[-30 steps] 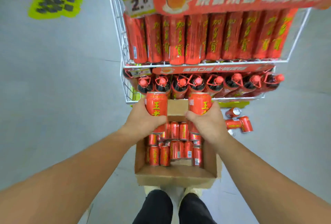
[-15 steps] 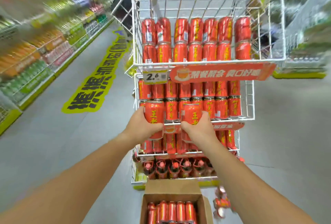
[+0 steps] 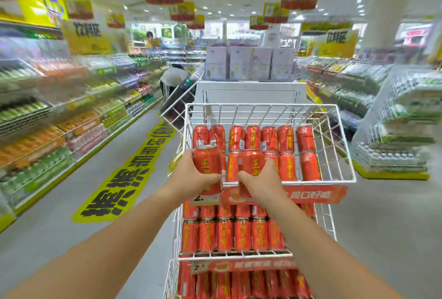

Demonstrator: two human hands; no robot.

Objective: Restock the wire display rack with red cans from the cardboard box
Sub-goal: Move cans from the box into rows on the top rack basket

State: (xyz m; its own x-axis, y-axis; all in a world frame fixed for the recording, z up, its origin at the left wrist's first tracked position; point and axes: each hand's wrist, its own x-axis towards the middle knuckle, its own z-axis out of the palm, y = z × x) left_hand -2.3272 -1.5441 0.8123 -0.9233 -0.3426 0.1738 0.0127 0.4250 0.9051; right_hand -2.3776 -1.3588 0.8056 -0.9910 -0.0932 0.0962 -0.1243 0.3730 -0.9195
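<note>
Grips one red can (image 3: 207, 160) in the left hand (image 3: 191, 180), a second can (image 3: 251, 162) in the right hand (image 3: 262, 185), both upright at the front rim of the wire rack's top basket (image 3: 323, 181). No cardboard box in view. Risks catching the rim wire, or knocking over the stacked cans (image 3: 285, 141) behind.

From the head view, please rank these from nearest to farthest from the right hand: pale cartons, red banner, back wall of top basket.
1. Red banner, just under the right hand.
2. Back wall of top basket, across the basket, higher in view.
3. Pale cartons, far behind, centre.
</note>
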